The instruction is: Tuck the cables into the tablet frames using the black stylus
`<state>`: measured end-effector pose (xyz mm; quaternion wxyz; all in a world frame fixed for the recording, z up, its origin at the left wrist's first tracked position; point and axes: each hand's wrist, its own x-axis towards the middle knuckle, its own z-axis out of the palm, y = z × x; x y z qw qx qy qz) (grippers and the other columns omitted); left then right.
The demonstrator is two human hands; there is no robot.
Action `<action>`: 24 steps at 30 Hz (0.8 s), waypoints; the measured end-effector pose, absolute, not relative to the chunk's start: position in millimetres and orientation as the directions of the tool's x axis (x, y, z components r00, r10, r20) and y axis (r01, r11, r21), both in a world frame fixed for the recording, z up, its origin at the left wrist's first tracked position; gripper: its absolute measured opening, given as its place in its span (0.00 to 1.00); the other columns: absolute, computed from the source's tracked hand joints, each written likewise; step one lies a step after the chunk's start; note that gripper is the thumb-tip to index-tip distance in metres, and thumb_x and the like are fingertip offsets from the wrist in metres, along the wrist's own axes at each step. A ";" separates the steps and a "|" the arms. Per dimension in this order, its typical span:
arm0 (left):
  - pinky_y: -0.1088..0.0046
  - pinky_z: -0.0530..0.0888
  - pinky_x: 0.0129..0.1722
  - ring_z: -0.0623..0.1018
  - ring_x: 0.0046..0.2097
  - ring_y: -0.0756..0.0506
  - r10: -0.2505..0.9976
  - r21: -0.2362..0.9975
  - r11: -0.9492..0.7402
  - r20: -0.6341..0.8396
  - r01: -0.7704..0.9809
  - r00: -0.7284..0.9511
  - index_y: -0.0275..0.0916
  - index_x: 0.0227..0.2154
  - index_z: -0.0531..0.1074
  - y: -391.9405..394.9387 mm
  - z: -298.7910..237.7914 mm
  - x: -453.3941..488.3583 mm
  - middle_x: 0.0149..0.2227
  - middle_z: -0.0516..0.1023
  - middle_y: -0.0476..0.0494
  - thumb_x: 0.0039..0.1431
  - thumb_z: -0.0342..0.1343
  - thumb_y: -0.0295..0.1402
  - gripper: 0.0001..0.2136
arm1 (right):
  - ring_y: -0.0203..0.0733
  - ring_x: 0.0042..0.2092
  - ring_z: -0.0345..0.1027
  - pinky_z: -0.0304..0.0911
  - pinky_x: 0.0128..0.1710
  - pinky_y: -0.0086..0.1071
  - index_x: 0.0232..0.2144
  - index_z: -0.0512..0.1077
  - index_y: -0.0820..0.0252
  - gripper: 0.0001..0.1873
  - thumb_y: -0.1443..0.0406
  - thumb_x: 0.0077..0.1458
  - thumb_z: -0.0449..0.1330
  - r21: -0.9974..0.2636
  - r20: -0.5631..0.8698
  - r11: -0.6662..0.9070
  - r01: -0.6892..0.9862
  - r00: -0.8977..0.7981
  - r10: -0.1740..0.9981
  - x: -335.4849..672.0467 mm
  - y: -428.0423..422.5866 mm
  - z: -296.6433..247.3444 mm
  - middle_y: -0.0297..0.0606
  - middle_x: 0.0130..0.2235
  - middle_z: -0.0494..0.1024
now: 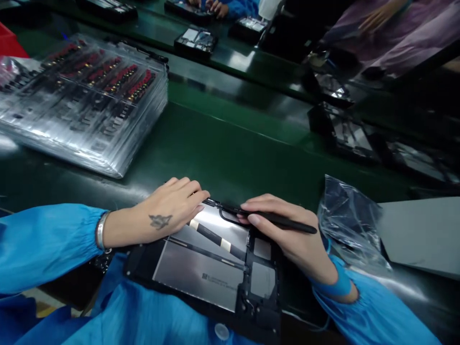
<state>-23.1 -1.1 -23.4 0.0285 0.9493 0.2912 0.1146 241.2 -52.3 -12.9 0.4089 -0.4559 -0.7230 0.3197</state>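
One device [201,275] lay at the near edge of the tabletop [223,148], long axis left to right. The left hand [179,206] touched its far side directly, grip unclear; the right hand [300,249] pinched a tool [289,222] over that side. From both, it lay towards that near edge.

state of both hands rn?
Left hand: curled at the far edge of the opened device; grip can't be told.
Right hand: closed, holding a black pen-like tool.
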 end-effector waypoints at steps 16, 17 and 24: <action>0.64 0.62 0.39 0.66 0.40 0.43 0.542 0.092 -0.839 0.216 0.536 0.812 0.34 0.49 0.71 -0.3 -26.7 -22.5 0.44 0.70 0.40 0.73 0.39 0.30 0.15 | 0.37 0.41 0.74 0.71 0.40 0.29 0.40 0.79 0.57 0.06 0.67 0.60 0.63 -0.706 0.381 0.489 0.511 -0.308 0.872 239.6 -52.3 -12.1 0.39 0.40 0.79; 0.64 0.62 0.39 0.67 0.40 0.43 0.539 0.092 -0.841 0.220 0.533 0.813 0.34 0.49 0.71 -0.4 -27.4 -22.7 0.44 0.70 0.40 0.73 0.39 0.30 0.15 | 0.37 0.42 0.74 0.71 0.40 0.29 0.40 0.79 0.58 0.06 0.67 0.60 0.63 -0.707 0.380 0.488 0.512 -0.306 0.873 240.4 -52.2 -13.0 0.39 0.40 0.79; 0.64 0.63 0.38 0.67 0.40 0.43 0.526 0.081 -0.848 0.248 0.524 0.814 0.34 0.49 0.71 -0.2 -32.6 -23.6 0.43 0.70 0.41 0.73 0.40 0.31 0.15 | 0.34 0.42 0.74 0.71 0.42 0.26 0.42 0.79 0.54 0.09 0.70 0.60 0.63 -0.716 0.384 0.492 0.495 -0.310 0.870 243.1 -52.9 -15.6 0.35 0.41 0.78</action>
